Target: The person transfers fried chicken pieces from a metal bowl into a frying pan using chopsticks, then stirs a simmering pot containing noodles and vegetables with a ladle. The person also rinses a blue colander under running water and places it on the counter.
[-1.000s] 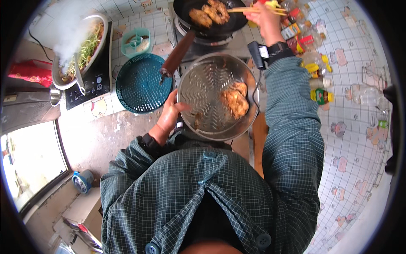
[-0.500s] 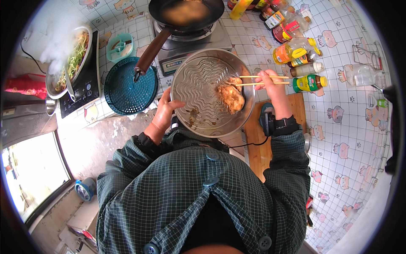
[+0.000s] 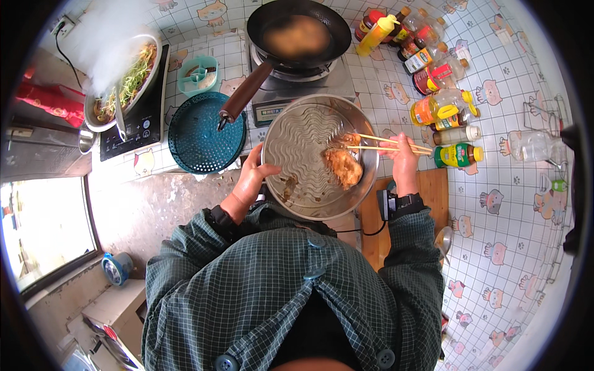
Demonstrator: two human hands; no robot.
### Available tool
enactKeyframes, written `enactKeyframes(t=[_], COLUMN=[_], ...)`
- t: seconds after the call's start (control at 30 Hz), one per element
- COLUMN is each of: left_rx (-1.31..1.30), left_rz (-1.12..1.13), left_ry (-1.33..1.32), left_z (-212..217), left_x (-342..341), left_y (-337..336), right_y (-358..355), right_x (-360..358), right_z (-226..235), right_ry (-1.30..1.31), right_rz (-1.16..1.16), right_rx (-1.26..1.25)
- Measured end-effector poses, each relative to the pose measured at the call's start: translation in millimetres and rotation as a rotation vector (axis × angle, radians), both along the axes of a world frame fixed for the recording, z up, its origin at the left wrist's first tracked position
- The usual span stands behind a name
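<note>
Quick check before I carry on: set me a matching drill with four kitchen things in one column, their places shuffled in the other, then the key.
Things:
1. Metal basin
2. Chopsticks
3. Frying pan
4. Teal colander

Places:
A. On the gas stove
B. Held in the right hand
C. On the counter, left of the gas stove
D. In front of the body, its rim held by the left hand

Pairs: 1-D, 2-B, 3-A, 4-C.

Your bowl point(image 3: 294, 139) is mid-frame, food point(image 3: 344, 169) in its right half; pan point(image 3: 339, 36) top centre, bottles point(image 3: 432, 109) upper right, basket point(image 3: 185, 133) upper left.
</note>
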State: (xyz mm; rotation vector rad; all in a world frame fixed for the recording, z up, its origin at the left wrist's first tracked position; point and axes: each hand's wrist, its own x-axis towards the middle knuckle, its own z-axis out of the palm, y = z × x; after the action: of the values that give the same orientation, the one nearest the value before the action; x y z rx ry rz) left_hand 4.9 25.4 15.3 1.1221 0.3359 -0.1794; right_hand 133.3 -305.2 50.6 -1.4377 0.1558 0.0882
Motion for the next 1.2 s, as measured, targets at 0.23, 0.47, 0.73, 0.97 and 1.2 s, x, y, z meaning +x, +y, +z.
enactKeyframes(t=[0.23, 0.47, 0.73, 0.97, 1.2], left_rx=[-0.001, -0.120, -0.094, -0.110, -0.085], left_rz=[0.041, 0.029, 0.085, 0.095, 0.109], left_ry=[0.035, 0.059, 0.067, 0.061, 0.045], left_z=[2.6, -4.9, -5.2, -21.7, -17.9], left_x=[-1.7, -5.9, -8.9, -7.4, 0.2], left_y=[12.4, 24.3, 32.6, 34.3, 16.9], right_y=[11.3, 96.4, 161.2, 117.5, 47.1], right_x=[44.9, 159.0, 218.8, 134.0, -7.3], right_z=[29.4, 78.6, 51.9, 104.9, 52.6], right_ry=[-0.019, -0.216, -0.334, -0.393, 0.059], right_rz=[0.064, 0.073, 0.380, 0.430, 0.371], right_rx=[0.260, 0.131, -0.484, -0.390, -0.319])
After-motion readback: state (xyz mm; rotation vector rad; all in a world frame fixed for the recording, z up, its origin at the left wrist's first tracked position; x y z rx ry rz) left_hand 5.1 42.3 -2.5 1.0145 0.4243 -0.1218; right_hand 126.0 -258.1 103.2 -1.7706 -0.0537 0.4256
